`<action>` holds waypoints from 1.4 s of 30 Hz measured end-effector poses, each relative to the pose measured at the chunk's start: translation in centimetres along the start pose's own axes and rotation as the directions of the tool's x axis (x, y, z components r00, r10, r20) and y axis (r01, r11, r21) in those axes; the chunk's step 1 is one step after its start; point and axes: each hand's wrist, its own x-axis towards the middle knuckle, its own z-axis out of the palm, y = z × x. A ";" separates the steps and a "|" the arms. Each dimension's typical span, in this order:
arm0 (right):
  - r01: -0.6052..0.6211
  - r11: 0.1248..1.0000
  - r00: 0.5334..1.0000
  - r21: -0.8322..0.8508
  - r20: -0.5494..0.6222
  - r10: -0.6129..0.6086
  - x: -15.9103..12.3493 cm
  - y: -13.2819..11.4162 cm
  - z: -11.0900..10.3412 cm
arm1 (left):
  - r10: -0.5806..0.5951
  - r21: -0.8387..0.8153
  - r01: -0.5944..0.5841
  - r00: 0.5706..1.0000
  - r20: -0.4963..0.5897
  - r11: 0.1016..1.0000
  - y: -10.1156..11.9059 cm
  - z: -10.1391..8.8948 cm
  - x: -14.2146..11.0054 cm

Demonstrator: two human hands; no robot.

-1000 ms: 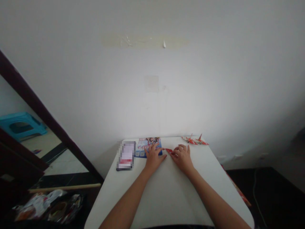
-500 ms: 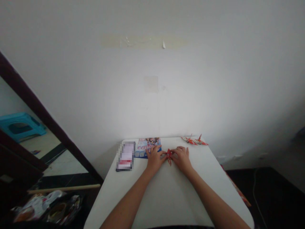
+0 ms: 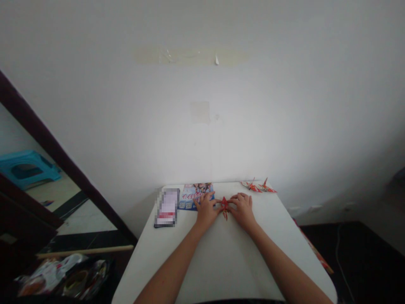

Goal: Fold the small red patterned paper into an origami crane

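Between my two hands is a small red piece of folded paper [image 3: 224, 204], diamond-shaped at the top with two narrow points hanging toward me. My left hand [image 3: 206, 208] pinches its left side between thumb and fingertips. On the opposite side my right hand [image 3: 242, 208] pinches it in the same way. Both hands rest low over the white table [image 3: 221, 261]. Two folded paper cranes [image 3: 260, 186] in red and white lie at the table's far right edge. The fingertips partly cover the sides of the folded paper.
A phone [image 3: 167, 207] with a blurred screen lies at the table's left. Beside it, partly behind my left hand, is a blue printed leaflet [image 3: 193, 195]. A white wall [image 3: 202, 143] stands behind the table. A mirror reflects a blue stool [image 3: 30, 166] at left.
The folded paper's upper part shows a little wider and more pointed now. My right fingers have shifted slightly; both hands keep their pinch.
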 end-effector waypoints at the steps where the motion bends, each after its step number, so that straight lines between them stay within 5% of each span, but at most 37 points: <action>1: 0.000 1.000 1.000 0.000 0.000 0.000 0.0 0.0 0.0 | 0.002 -0.005 -0.002 1.000 -0.005 1.000 0.0 0.0 0.0; 19: -0.058 0.998 0.997 0.038 0.044 0.056 0.4 0.1 0.6 | -0.002 -0.011 0.002 1.000 -0.019 1.000 -0.1 0.4 0.2; 27: -0.007 0.998 0.998 0.068 0.056 0.003 0.5 0.7 0.6 | 0.020 -0.040 -0.021 0.999 -0.033 0.999 -0.3 0.6 0.2; 33: 0.133 0.975 0.984 0.178 0.095 -0.151 1.2 2.2 0.2 | 0.034 -0.051 -0.035 0.999 -0.022 0.998 -0.2 0.3 0.2; 42: 0.135 0.967 0.985 0.216 0.077 -0.155 1.3 1.8 0.1 | 0.166 -0.041 -0.165 0.986 0.012 0.985 -1.1 0.2 0.2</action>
